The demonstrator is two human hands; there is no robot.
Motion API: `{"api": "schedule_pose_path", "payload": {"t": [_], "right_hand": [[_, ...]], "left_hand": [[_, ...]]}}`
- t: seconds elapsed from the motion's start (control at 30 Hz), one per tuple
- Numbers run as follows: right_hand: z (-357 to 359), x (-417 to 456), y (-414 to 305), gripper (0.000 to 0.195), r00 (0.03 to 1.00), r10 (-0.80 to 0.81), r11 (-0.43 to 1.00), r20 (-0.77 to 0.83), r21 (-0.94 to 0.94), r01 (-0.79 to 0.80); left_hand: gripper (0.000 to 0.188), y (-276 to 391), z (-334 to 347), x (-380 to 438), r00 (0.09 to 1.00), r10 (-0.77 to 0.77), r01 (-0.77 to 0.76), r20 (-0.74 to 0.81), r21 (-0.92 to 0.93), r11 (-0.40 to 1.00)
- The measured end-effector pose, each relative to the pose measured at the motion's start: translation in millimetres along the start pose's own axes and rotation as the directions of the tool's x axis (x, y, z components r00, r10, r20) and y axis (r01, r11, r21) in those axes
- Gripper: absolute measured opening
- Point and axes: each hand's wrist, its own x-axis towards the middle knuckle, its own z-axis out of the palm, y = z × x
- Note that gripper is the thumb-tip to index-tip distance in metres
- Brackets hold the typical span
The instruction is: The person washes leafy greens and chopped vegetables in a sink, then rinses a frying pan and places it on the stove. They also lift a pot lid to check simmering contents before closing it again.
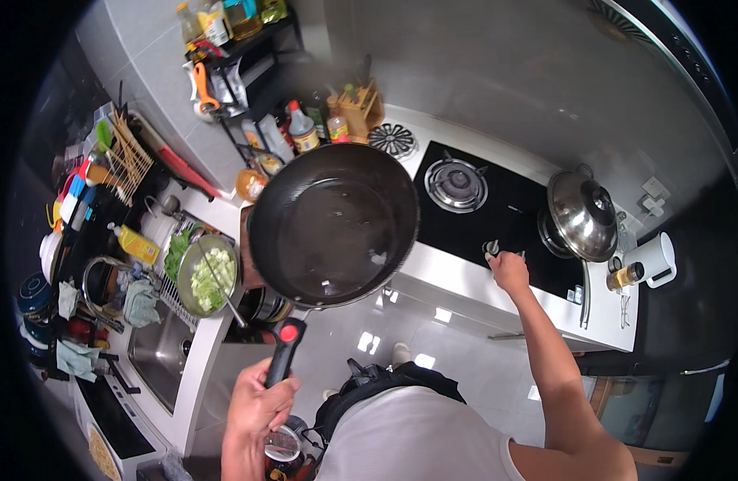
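My left hand (262,394) grips the black handle (283,355) of a large dark frying pan (336,228), held up off the stove. The pan's inside looks glossy, with no food in it. At the front of the black glass gas hob (513,222), the fingers of my right hand (509,272) are closed on a control knob (492,246). Beyond the knob, the left burner (456,183) stands bare, with no flame visible. A domed steel lid (581,210) tops a pan on the right burner. Left of the pan, a metal bowl (208,276) contains chopped green vegetables and a long-handled utensil.
Sauce bottles (303,129) and a wooden knife block (360,111) stand behind the pan. A steel sink (164,355) with a curved faucet (92,276) lies to the left. Spice jars (624,275) and a white pitcher (658,260) occupy the counter's right end.
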Motion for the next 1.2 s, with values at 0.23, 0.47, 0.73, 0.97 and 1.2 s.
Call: {"api": "schedule_pose_path", "payload": {"t": [0.23,0.47,0.73,0.97,1.2], "right_hand": [[10,89,8,0.044,0.893,0.278,0.961,0.353,-0.102,-0.258],[16,114,21,0.029,0.836,0.224,0.972,0.500,-0.181,-0.153],[26,114,35,0.029,0.920,-0.108,0.916,0.376,-0.322,0.239],[28,116,37,0.029,0.907,-0.146,0.907,0.396,-0.314,0.282],[30,112,33,0.025,0.903,-0.135,0.897,0.408,-0.336,0.286]], "left_hand": [[0.013,8,87,92,0.963,0.011,-0.031,0.269,0.068,0.997],[0.017,11,161,183,0.914,-0.019,-0.036,0.406,0.128,0.991],[0.025,16,205,261,0.892,0.011,-0.098,0.452,0.170,0.980],[0.025,22,221,304,0.891,0.018,-0.120,0.453,0.199,0.973],[0.024,16,231,321,0.875,0.031,-0.142,0.482,0.195,0.970]]}}
